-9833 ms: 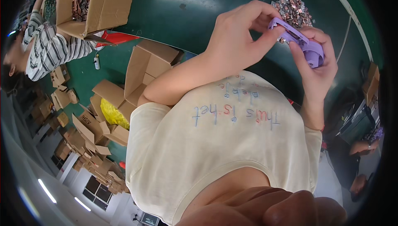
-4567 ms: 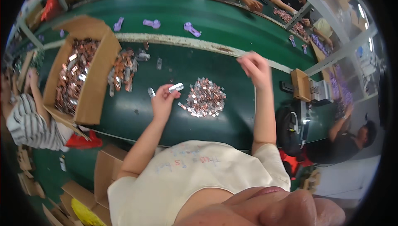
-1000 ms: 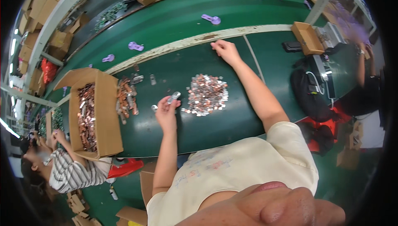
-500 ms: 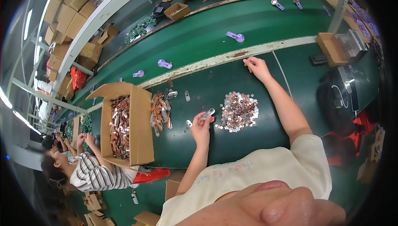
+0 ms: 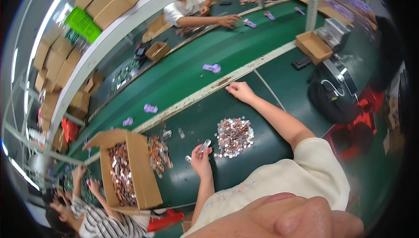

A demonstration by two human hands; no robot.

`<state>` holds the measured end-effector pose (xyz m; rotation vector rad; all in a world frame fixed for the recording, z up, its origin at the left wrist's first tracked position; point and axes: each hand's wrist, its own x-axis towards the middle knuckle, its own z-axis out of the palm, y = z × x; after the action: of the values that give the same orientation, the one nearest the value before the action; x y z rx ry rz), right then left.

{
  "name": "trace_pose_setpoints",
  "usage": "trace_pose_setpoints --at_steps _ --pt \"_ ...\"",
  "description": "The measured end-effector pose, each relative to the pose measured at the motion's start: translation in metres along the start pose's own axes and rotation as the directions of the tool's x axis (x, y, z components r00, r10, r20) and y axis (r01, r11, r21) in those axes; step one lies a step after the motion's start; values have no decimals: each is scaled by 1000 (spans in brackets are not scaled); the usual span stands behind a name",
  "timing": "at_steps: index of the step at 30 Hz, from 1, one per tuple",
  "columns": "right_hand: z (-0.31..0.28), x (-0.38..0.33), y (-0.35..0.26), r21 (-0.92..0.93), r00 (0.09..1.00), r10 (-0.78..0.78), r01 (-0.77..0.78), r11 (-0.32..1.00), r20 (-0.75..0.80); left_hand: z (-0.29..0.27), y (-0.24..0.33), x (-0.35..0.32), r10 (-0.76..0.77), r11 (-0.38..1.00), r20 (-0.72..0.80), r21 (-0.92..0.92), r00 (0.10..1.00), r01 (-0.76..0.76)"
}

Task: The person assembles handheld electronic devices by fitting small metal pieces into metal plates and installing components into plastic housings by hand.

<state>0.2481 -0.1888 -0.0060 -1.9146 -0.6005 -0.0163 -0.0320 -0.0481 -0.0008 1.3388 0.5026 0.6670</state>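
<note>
My left hand (image 5: 201, 163) pinches a flat, rounded metal strip (image 5: 206, 144) with a hole near one end. It is just left of a heap of small square metal pieces (image 5: 235, 138), some silvery and some coppery. My right hand (image 5: 241, 93) is beyond the heap, by the pale ledge (image 5: 203, 90) along the conveyor. Its fingers are curled together, and whatever they hold, if anything, is too small to make out. Loose metal strips (image 5: 159, 155) lie in a pile left of my left hand, with a few single ones nearby.
A cardboard box (image 5: 147, 170) full of metal strips stands at the left. Purple parts (image 5: 211, 68) lie on the green conveyor (image 5: 183, 74). Far right are an open carton (image 5: 314, 48), a black bag (image 5: 325, 100) and a phone (image 5: 348, 80). Co-workers sit across the belt and at lower left.
My view has turned, shifting the scene. Both my hands keep much the same pose beside the heap and the ledge. The co-worker across the belt now reaches an arm toward a purple part.
</note>
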Motion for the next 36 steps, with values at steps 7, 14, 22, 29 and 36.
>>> trace_pose_setpoints --at_steps 7,14,22,29,36 --pt "6 -6 -10 -50 993 -110 108 993 -33 -3 4 -7 -2 999 -18 40 1000 2" --pt "6 -8 0 -57 995 -94 92 994 -31 -9 -5 -4 27 998 21 48 999 -28" --pt "8 -1 1 -71 1000 -7 8 997 17 -7 -3 1 -41 999 -3 10 999 41" --pt "8 -2 -3 -100 997 25 -19 995 67 -8 -6 1 -68 996 -9 -54 998 68" --pt "12 -1 -18 -127 997 -30 39 991 69 -11 -1 3 -63 997 -26 -56 998 61"
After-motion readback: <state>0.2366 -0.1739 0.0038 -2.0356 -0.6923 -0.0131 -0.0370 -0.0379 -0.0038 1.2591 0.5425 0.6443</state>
